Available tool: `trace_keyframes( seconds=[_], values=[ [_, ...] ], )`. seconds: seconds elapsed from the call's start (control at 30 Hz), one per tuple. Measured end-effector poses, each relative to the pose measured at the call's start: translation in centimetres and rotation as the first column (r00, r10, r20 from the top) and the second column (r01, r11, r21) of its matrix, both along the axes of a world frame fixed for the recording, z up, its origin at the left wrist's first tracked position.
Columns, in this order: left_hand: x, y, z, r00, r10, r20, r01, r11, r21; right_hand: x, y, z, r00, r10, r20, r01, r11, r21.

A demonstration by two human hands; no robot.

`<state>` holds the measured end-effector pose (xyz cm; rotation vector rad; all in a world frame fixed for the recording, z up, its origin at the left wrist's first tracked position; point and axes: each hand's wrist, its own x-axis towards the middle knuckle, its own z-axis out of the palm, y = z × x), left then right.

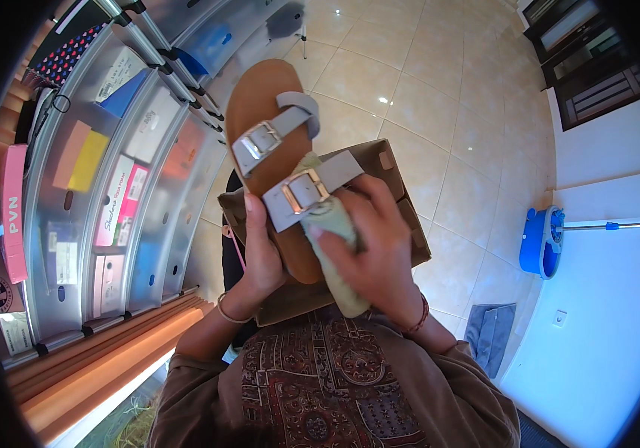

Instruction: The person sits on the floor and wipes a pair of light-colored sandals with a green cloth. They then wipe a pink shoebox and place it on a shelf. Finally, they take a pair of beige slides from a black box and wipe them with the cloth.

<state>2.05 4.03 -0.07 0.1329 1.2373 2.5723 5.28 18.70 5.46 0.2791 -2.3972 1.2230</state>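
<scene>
A sandal (264,97) with a brown footbed and two pale grey buckled straps is held up in front of me, toe end pointing away. My left hand (261,250) grips its heel end from the left side, thumb lying along the edge. In my right hand (379,246) is a pale green cloth (338,224), pressed against the sandal beside the nearer strap and its gold-toned buckle (305,192). Part of the cloth passes under that strap, and its lower end hangs down. Below the sandal, an open cardboard box (402,201) rests at my lap, its inside mostly hidden.
At left stands a shelf rack (88,187) of translucent panels with several shoe boxes behind them. A blue mop bucket (540,243) stands by the right wall, and a grey mat (490,336) lies on the tiled floor (439,97). A dark-framed window or door is at the upper right.
</scene>
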Motion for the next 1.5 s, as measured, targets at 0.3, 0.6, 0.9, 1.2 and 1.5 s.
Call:
trace_keyframes(
  seconds=[0.3, 0.6, 0.9, 1.2, 1.5],
  values=[
    [0.4, -0.1, -1.0, 0.956, 0.247, -0.16, -0.277, 0.938, -0.207, 1.0, -0.6, -0.6, 0.99, 0.082, -0.115, -0.069, 0.991, 0.112],
    [0.3, -1.8, -2.3, 0.969, 0.215, -0.119, -0.218, 0.976, -0.008, 1.2, 0.1, -1.9, 0.967, 0.189, -0.172, -0.174, 0.979, 0.103],
    [1.0, -1.0, -3.1, 0.917, 0.241, -0.317, -0.316, 0.925, -0.213, 0.1, -1.7, -2.2, 0.935, -0.069, -0.347, 0.091, 0.995, 0.047],
    [0.5, -1.2, -3.6, 0.861, 0.231, -0.454, -0.286, 0.956, -0.057, -1.5, -2.4, -0.7, 0.963, -0.138, -0.233, 0.164, 0.982, 0.096],
    [0.8, -1.4, -3.3, 0.899, 0.319, -0.3, -0.395, 0.885, -0.245, -1.1, -0.5, 0.3, 0.999, 0.051, -0.003, -0.05, 0.977, 0.209]
  ],
)
